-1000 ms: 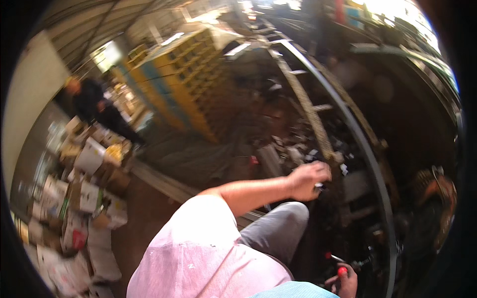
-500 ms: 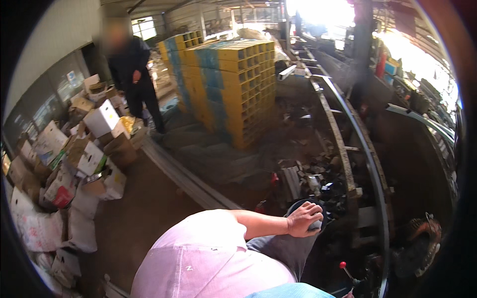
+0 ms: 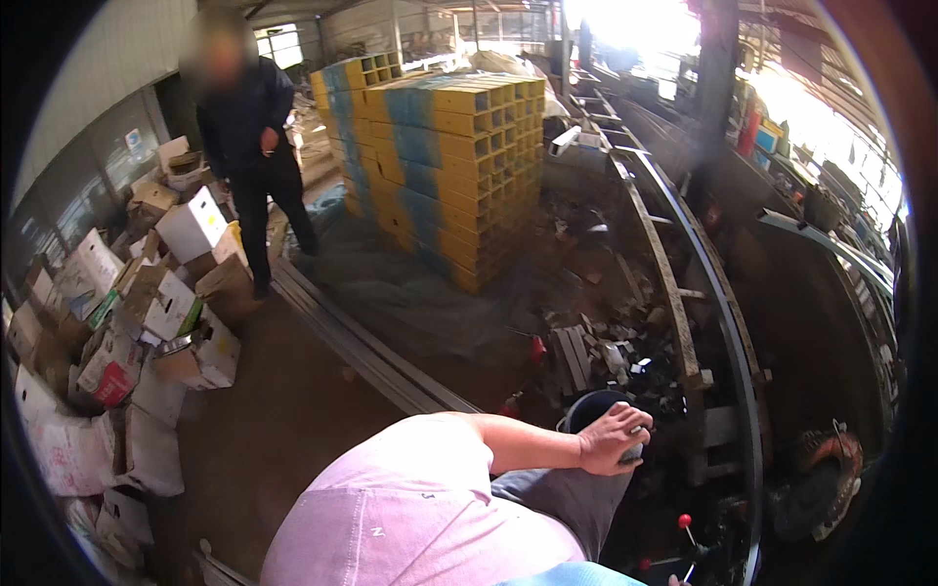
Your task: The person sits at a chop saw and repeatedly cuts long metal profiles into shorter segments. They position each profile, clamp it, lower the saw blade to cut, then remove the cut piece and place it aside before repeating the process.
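My left arm, in a pink sleeve, reaches out to the right over my grey-trousered leg [image 3: 572,498]. At its end my left hand [image 3: 614,438] is closed, its fingers curled over a small grey thing I cannot make out. Just behind that hand shows a dark round rim [image 3: 586,405]. Only a sliver of my right hand [image 3: 675,581] appears at the lower edge, beside a thin metal rod; its fingers are hidden. Close to it stands a lever with a red ball knob [image 3: 685,521]. A long metal tube [image 3: 721,283] runs along a ladder-like rack [image 3: 657,244] at the right.
A person in dark clothes [image 3: 249,137] stands at the far left, near heaped cardboard boxes [image 3: 200,356]. Yellow and blue square tubes [image 3: 440,166] are stacked in the middle. Long metal strips [image 3: 342,337] lie on the floor. Metal offcuts [image 3: 616,356] are piled beside the rack.
My left hand has shifted slightly right and stays closed. The person in dark clothes has come a little nearer, with legs apart in a step. The view has tilted slightly.
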Demonstrator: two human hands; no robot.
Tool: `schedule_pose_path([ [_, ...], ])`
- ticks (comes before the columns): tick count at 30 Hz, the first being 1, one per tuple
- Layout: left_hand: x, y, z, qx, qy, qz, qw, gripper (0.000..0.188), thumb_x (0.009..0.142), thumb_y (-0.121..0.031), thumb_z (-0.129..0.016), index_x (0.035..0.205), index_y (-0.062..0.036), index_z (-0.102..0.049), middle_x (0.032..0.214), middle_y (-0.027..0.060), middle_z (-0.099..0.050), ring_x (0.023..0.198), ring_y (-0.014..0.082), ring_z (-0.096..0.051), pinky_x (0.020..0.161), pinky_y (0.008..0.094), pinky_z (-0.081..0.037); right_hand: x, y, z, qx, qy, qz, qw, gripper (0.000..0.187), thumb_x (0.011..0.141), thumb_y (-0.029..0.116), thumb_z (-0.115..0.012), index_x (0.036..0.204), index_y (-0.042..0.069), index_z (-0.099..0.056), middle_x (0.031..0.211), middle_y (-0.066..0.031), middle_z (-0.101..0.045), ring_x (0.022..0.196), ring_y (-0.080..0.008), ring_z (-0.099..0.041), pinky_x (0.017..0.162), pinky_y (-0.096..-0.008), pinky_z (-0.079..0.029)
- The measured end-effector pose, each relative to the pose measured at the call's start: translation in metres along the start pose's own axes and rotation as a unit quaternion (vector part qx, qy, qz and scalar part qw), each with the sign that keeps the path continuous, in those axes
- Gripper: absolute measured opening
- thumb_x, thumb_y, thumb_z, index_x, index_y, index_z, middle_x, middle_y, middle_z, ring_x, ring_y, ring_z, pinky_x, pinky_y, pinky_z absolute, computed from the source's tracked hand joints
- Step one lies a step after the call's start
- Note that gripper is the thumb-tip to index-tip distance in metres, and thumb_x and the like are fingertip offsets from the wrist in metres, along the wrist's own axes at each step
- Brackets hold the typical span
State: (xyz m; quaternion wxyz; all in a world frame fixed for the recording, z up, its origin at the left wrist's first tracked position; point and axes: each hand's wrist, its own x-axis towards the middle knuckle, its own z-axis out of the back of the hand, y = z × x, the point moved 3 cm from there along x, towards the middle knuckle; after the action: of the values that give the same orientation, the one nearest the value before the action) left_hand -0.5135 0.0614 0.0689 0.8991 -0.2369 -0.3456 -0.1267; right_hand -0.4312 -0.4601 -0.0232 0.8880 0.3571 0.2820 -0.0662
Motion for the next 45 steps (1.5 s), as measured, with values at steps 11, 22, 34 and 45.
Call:
schedule_pose_path([
  [11,0.002,0.004,-0.009,0.020,0.019,0.001,1.000,0.050,0.081,-0.029,-0.087,0.119,-0.0130,-0.060,0.139,0.0141,-0.054,0.132,0.0354,-0.054,0.115,0.0526,-0.039,0.038,-0.074,-0.010,0.056,0.048,-0.086,0.994,0.042,0.102,0.040,-0.085,0.084,0.006,-0.069,0.066,-0.0041,-0.065,0.050,-0.0170,-0.059,0.045,-0.0353,-0.046],
  [22,0.005,0.002,-0.011,0.014,0.007,-0.009,1.000,0.053,0.080,-0.029,-0.089,0.120,-0.0126,-0.058,0.138,0.0158,-0.053,0.129,0.0374,-0.054,0.113,0.0530,-0.039,0.030,-0.077,-0.014,0.136,0.026,-0.082,0.987,0.040,0.101,0.038,-0.087,0.082,0.008,-0.068,0.065,-0.0038,-0.063,0.049,-0.0174,-0.057,0.045,-0.0370,-0.044],
  [34,0.002,0.002,-0.009,0.016,0.003,-0.002,1.000,0.051,0.081,-0.031,-0.087,0.120,-0.0130,-0.060,0.138,0.0157,-0.054,0.131,0.0359,-0.054,0.113,0.0541,-0.039,0.023,-0.072,-0.012,0.111,0.003,-0.067,0.992,0.035,0.105,0.035,-0.082,0.086,0.008,-0.069,0.066,-0.0018,-0.060,0.051,-0.0165,-0.056,0.047,-0.0360,-0.045],
  [45,0.002,0.008,-0.016,0.006,0.015,-0.012,1.000,0.050,0.082,-0.034,-0.087,0.118,-0.0115,-0.061,0.140,0.0165,-0.055,0.134,0.0356,-0.054,0.116,0.0547,-0.037,0.050,-0.091,-0.024,0.125,-0.005,-0.073,0.989,0.041,0.107,0.028,-0.080,0.143,0.009,-0.072,0.065,0.0005,-0.055,0.050,-0.0129,-0.049,0.045,-0.0351,-0.040],
])
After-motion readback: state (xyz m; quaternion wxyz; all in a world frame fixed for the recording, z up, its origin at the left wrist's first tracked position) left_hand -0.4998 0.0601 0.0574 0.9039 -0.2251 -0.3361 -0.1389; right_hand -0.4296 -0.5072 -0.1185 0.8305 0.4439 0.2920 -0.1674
